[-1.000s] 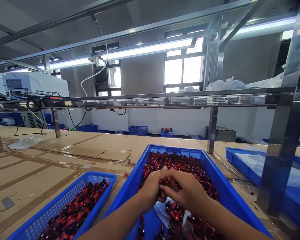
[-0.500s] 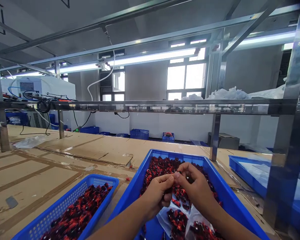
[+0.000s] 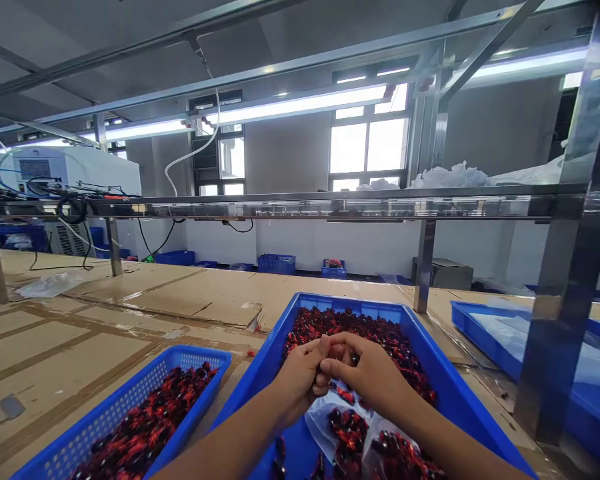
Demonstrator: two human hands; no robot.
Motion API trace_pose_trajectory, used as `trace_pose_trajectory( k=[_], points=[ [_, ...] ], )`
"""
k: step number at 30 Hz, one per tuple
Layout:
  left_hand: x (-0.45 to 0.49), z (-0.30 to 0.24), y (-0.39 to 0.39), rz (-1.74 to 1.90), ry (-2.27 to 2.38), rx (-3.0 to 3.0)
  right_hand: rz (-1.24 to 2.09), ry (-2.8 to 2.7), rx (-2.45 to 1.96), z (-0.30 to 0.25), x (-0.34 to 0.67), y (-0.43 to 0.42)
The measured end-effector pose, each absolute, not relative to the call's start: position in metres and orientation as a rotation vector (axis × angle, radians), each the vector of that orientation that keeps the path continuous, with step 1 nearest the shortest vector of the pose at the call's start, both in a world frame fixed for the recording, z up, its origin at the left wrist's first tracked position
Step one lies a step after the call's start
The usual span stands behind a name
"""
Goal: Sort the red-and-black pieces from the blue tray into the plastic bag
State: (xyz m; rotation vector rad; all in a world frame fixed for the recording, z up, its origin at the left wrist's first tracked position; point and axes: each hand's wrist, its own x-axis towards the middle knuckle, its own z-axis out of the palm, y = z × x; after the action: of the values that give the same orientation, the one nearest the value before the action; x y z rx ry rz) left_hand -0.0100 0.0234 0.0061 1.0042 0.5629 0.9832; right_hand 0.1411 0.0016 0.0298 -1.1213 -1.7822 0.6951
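My left hand (image 3: 300,377) and my right hand (image 3: 363,367) meet over a large blue tray (image 3: 460,387). Both are closed, fingertips pinched together at one spot. Whatever lies between the fingers is too hidden to name. Small red and black pieces (image 3: 395,340) heap up in the far part of the tray, beyond my hands. Nearer to me, more of these shiny pieces rest on white plastic sheets (image 3: 320,423). To the left, a blue perforated basket (image 3: 180,353) holds a pile of similar red and black pieces (image 3: 150,420).
Cardboard and brown tape cover the table (image 3: 50,360). Metal posts (image 3: 555,333) carry a shelf (image 3: 280,208) across the front. Another blue tray (image 3: 485,340) with white sheets stands right. White equipment (image 3: 80,170) sits on the shelf at left.
My hands have drawn closer together, the right one moving left and its fingers folding in against the left fingertips. The whole view has shifted slightly.
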Motion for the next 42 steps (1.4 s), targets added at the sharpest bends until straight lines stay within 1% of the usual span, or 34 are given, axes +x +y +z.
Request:
trace_pose_trajectory(
  k=[4, 12, 17, 22, 25, 28, 31, 33, 36, 38, 40, 42],
  points=[
    [-0.009, 0.005, 0.024, 0.958, 0.535, 0.970, 0.705, -1.763, -1.143, 0.035, 0.145, 0.002],
    [-0.008, 0.007, 0.024, 1.005, 0.527, 0.924, 0.409, -1.800, -1.196, 0.049, 0.150, -0.001],
    [-0.008, 0.009, 0.021, 1.034, 0.449, 0.977, 0.347, -1.905, -1.165, 0.047, 0.151, -0.003],
    [-0.007, 0.006, 0.024, 1.040, 0.559, 0.855, 0.146, -1.930, -1.039, 0.045, 0.153, -0.005],
    [-0.008, 0.003, 0.026, 1.042, 0.696, 0.816, 0.113, -1.937, -0.971, 0.044, 0.153, -0.007],
    [-0.010, 0.001, 0.028, 1.043, 0.753, 0.832, 0.201, -1.940, -0.941, 0.043, 0.152, -0.009],
    [-0.012, 0.002, 0.030, 1.044, 0.737, 0.846, 0.415, -1.826, -0.948, 0.043, 0.148, -0.009],
    [-0.012, 0.003, 0.030, 1.044, 0.728, 0.858, 0.663, -1.670, -0.928, 0.042, 0.145, -0.007],
    [-0.012, 0.006, 0.030, 1.087, 0.718, 0.865, 1.179, -1.411, -0.830, 0.038, 0.142, -0.002],
    [-0.012, 0.008, 0.031, 1.136, 0.706, 0.866, 1.365, -1.341, -0.771, 0.032, 0.139, 0.001],
    [-0.011, 0.010, 0.031, 1.167, 0.689, 0.870, 1.335, -1.377, -0.758, 0.024, 0.136, 0.004],
    [-0.011, 0.011, 0.030, 1.180, 0.686, 0.876, 1.207, -1.436, -0.761, 0.018, 0.132, 0.004]
  ],
)
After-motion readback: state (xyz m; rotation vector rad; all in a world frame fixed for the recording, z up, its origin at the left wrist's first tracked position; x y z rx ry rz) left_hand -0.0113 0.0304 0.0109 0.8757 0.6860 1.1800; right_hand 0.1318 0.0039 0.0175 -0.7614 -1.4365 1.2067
